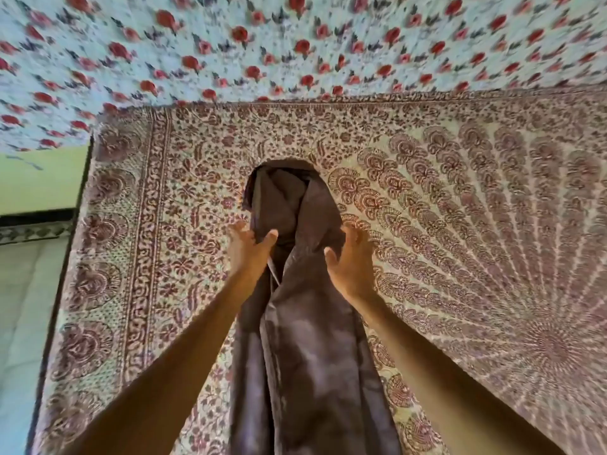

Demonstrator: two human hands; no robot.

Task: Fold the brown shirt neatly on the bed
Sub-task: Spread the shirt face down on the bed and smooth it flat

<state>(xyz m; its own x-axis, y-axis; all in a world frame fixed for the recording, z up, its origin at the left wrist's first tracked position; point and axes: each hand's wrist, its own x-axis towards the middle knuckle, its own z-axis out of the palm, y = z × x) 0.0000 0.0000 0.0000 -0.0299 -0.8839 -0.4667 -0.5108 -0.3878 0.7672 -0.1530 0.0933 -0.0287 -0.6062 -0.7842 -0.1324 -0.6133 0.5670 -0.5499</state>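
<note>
The brown shirt [305, 339] is laid as a long narrow strip down the middle of the bed [460, 224], running from the lower frame edge up to a rounded, bunched end at centre. The strip is seen folded lengthwise, with layered edges along its left side and a pale inner seam showing near the left hand. The bed is covered by a cream and maroon printed bedspread [147, 257], whose bordered left edge is seen just left of the shirt and whose far edge meets a floral red-rose cloth [295, 44] at the top. Wide open bedspread is left on the right of the shirt, a narrower band on the left. Beyond the left bed edge, a green wall [39, 185] and pale tiled floor [19, 307] are visible.

Both bare forearms are extended forward from the bottom corners, converging on the shirt's upper part. The left hand [246, 247] is placed at the shirt's left edge, thumb lying on the fabric, fingers spread and reaching behind the edge; a firm grip cannot be told. The right hand [351, 261] is held at the shirt's right edge, palm turned inward, fingers spread and open, thumb apart, touching or just beside the fabric.
</note>
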